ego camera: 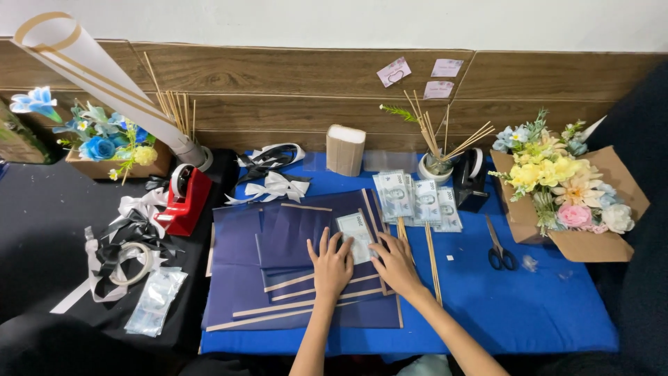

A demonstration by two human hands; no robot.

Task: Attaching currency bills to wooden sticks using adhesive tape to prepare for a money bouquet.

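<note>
1. The left hand [332, 263] lies flat, palm down, fingers spread apart, on the stack of dark blue wrapping sheets [292, 271]. It clamps nothing; its fingertips reach the near edge of a pale banknote [355, 235] lying on the sheets.
2. The right hand [395, 263] is pressed flat just beside the left, fingers slightly apart and pointing up-left. Its fingertips touch the right side of the same banknote and grip nothing.
3. The wrapping sheets have tan borders and overlap one another at the middle of the blue tablecloth [529, 306], the banknote on their upper right part.
4. Thin wooden sticks [432, 261] lie on the cloth just right of the right wrist.
5. Black-handled scissors [498, 247] lie further right, well apart from the hands.
6. On the black surface at left lie a clear plastic packet [154, 301], a roll of tape [130, 263] and black and white ribbons [132, 223].
7. A red tape dispenser [185, 200] stands beyond them.
8. A fan of banknotes [416, 200] lies just past the sheets, near a black tape dispenser [471, 179].
9. White ribbon bows [273, 186] lie at the sheets' far left corner.
10. A brown box of yellow, pink and white flowers [563, 195] sits at right.
11. Near the wooden wall stand a block of tan paper [345, 149], a cup of sticks [435, 163], a box of blue flowers [104, 143] and a leaning roll of white paper [97, 76].
</note>
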